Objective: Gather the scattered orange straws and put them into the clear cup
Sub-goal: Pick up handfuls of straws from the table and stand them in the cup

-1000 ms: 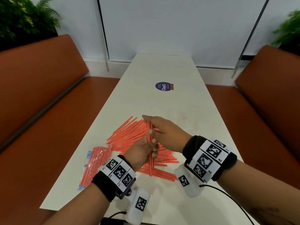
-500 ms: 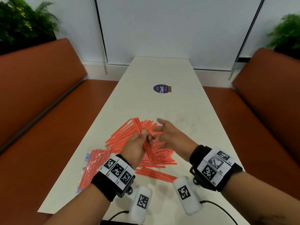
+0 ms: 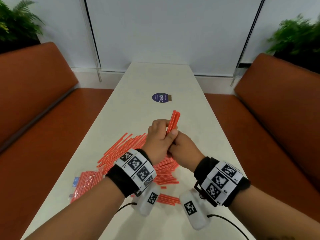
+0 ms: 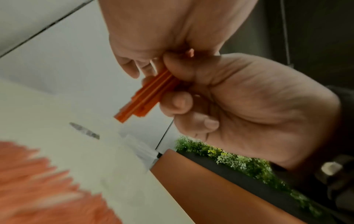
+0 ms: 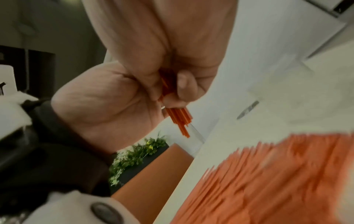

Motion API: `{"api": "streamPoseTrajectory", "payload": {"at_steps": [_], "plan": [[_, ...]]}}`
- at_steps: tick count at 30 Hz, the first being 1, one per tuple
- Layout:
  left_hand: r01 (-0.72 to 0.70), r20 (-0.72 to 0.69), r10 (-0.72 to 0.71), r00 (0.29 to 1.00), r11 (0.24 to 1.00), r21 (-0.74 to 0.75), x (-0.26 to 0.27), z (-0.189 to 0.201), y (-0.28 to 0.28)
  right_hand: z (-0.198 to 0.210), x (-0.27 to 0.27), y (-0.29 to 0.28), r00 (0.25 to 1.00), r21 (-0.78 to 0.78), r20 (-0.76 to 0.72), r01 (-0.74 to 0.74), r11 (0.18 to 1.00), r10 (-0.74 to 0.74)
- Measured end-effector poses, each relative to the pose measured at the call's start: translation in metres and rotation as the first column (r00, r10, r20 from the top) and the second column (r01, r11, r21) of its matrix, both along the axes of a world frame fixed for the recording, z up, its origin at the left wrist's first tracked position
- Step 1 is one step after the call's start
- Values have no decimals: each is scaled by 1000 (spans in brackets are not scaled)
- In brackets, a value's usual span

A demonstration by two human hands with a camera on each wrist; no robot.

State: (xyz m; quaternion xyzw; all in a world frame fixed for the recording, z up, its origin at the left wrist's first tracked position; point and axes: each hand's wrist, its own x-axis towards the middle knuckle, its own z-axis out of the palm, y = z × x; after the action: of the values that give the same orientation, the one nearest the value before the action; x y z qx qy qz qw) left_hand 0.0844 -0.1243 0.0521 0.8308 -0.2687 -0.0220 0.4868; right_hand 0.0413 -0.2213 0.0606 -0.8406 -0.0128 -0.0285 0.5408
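A: What is lying nearest the camera?

B: A few loose orange straws (image 3: 168, 199) are lying flat on the white table (image 3: 199, 129), between the two wrist bands. To the left, a clear packet of straws (image 3: 84, 184) is resting near the table's edge.

A: And beyond that?

B: The scattered pile of straws (image 3: 124, 149) is spreading out under and to the left of the wrists, partly hidden by the left forearm.

A: What are the hands doing?

B: Both are meeting above the pile. The left hand (image 3: 158, 142) is curling its fingers round a small bundle of straws (image 3: 174, 121), thumb pressing on it. The right hand (image 3: 184, 149) is closing on the bundle's lower end, touching the left hand; in the left wrist view the right hand's fingers (image 4: 176, 103) are wrapping the same straws.

A: How is the bundle sitting?

B: It is sticking up out of the fists, tilting away and slightly right, clear of the table.

A: Farther off?

B: A round dark sticker (image 3: 160, 98) is lying mid-table. I am not seeing the clear cup in any view.
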Motion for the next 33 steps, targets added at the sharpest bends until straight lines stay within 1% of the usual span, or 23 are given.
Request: {"api": "streamPoseTrajectory", "payload": {"at_steps": [2, 3, 4, 5, 6, 7, 8, 10, 11, 13, 16, 20, 22, 23, 25, 26, 28, 30, 31, 32, 33], "plan": [[23, 7, -23, 1000, 1000, 3, 22, 7, -15, 11, 17, -21, 987, -49, 90, 135, 990, -130], [38, 23, -38, 999, 999, 38, 34, 8, -22, 16, 28, -35, 969, -84, 143, 216, 973, -203], [36, 50, -43, 998, 991, 131, 47, 7, -29, 20, 38, -49, 946, -104, 176, 292, 951, -271], [26, 83, -49, 995, 966, 259, 59, 5, -37, 22, 48, -63, 925, -111, 186, 355, 928, -331], [20, 114, -71, 991, 919, 394, 69, 2, -44, 22, 57, -76, 909, -118, 180, 399, 909, -375], [19, 129, -99, 987, 856, 517, 78, -2, -51, 19, 66, -87, 901, -132, 160, 424, 896, -402], [20, 135, -128, 983, 793, 609, 86, -8, -57, 15, 74, -94, 897, -145, 136, 437, 888, -420], [35, 105, -155, 982, 700, 713, 99, -22, -68, 4, 88, -101, 895, -181, 91, 447, 876, -438], [40, 85, -150, 985, 677, 735, 103, -29, -72, -3, 94, -103, 892, -196, 67, 451, 871, -447], [31, 69, -124, 990, 669, 743, 109, -38, -76, -19, 105, -104, 886, -232, 1, 451, 862, -464], [-8, 117, -114, 987, 682, 731, 109, -45, -78, -32, 117, -105, 879, -296, -92, 424, 856, -467], [-41, 156, -115, 981, 666, 745, 109, -46, -80, -29, 122, -110, 877, -309, -162, 390, 867, -452], [-38, 147, -113, 983, 652, 757, 109, -43, -82, -25, 121, -114, 850, -274, -183, 438, 856, -493], [-29, 134, -111, 985, 658, 752, 109, -42, -83, -23, 119, -115, 841, -233, -180, 467, 853, -510], [-3, 89, -88, 992, 695, 719, 105, -38, -82, -20, 114, -120, 806, -160, -152, 551, 819, -572], [3, 68, -71, 995, 715, 699, 102, -35, -80, -13, 107, -120, 799, -157, -110, 573, 804, -591], [5, 47, -49, 998, 741, 671, 95, -27, -72, 4, 90, -118, 808, -184, 9, 580, 794, -589], [2, 45, -41, 998, 756, 655, 84, -14, -57, 21, 66, -111, 832, -255, 123, 553, 793, -541], [0, 45, -39, 998, 761, 649, 78, -6, -48, 28, 55, -105, 854, -294, 156, 520, 802, -496], [0, 38, -32, 999, 764, 645, 70, 1, -36, 30, 44, -98, 887, -331, 159, 462, 823, -434], [-1, 28, -22, 999, 766, 643, 62, 7, -24, 30, 33, -89, 928, -372, 122, 372, 850, -353]]}}
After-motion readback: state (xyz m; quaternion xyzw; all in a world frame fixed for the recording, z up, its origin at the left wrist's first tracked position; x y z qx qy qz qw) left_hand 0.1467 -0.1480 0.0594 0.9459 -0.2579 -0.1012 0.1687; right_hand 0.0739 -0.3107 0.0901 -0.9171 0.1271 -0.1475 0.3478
